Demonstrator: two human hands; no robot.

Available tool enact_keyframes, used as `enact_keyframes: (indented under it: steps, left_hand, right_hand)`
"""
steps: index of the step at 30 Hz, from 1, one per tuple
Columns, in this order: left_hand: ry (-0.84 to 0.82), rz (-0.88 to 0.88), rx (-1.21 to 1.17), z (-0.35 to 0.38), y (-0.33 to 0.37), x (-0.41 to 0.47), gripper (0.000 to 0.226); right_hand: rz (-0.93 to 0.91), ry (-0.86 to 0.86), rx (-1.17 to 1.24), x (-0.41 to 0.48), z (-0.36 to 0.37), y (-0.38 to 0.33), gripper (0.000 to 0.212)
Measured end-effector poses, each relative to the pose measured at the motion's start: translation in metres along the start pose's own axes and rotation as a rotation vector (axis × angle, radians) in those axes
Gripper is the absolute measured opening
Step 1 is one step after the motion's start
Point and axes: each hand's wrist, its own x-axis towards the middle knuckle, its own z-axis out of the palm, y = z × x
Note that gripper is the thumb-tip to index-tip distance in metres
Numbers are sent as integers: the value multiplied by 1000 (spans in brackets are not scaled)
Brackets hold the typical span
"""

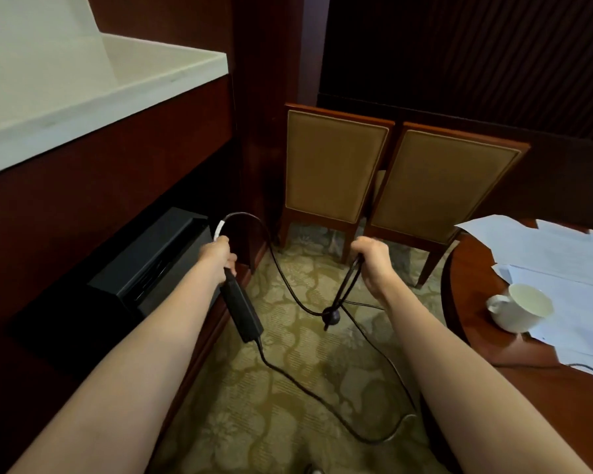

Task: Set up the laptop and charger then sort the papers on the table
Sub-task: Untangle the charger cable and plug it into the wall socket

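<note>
Both hands curled: left hand grips charger brick, right hand holds cord.

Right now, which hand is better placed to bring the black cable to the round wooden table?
Right: the right hand grips the black cable, nearer the round wooden table; the left hand holds the black charger brick.

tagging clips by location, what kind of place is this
Probably a hotel room or meeting lounge: two matching upholstered chairs against dark wood panelling, patterned carpet, and a round wooden table with papers and a white cup.
</note>
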Motion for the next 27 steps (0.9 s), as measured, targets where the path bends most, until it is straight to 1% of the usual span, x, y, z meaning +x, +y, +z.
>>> enact_keyframes:
  steps: [2,4,6,7,10,12,13,14,16,17,18,19,20,22,23,25,27]
  left_hand:
    - [-91,-55,72,14,-4,-7,30]
    - [-185,-84,131,32,-12,-22,33]
    - [-281,-115,209,50,-23,-39,46]
    - [-338,-124,259,59,-30,-45,49]
    - [-486,-131,464,84,-57,-53,52]
    - [-553,-177,559,102,-73,-57,52]
    - [-573,-198,611,109,-80,-60,52]
    - [-593,-197,666,114,-85,-65,52]
    - [-638,-113,791,119,-96,-65,56]
    - [-682,-103,835,122,-105,-61,62]
    - [-736,-105,857,124,-113,-56,75]
    - [-761,-119,856,127,-119,-52,82]
    - [-771,-113,834,129,-122,-51,74]
    - [-730,-79,774,132,-118,-56,46]
    - [-688,-50,758,134,-115,-58,40]
    - [-568,22,689,138,-115,-53,36]
    - [-442,77,590,138,-109,-54,23]
  right_hand:
    - [28,42,96,-3,-1,-7,28]
    - [69,87,174,-7,-2,-13,24]
    - [109,138,241,-9,-2,-16,31]
    - [119,149,269,-11,-2,-18,33]
    - [146,150,397,-19,1,-24,32]
    - [171,141,522,-23,0,-26,39]
    - [177,137,577,-25,-2,-27,38]
    - [177,136,626,-27,-3,-28,31]
    - [180,151,710,-30,-6,-30,18]
    - [179,157,734,-31,-8,-30,17]
    - [180,165,751,-32,-10,-30,17]
    - [183,165,765,-33,-13,-31,17]
    - [185,157,769,-34,-17,-32,17]
    - [202,167,723,-34,-27,-34,20]
    - [218,176,663,-33,-34,-34,24]
    - [248,209,460,-29,-50,-30,35]
    - [255,235,235,-24,-66,-21,33]
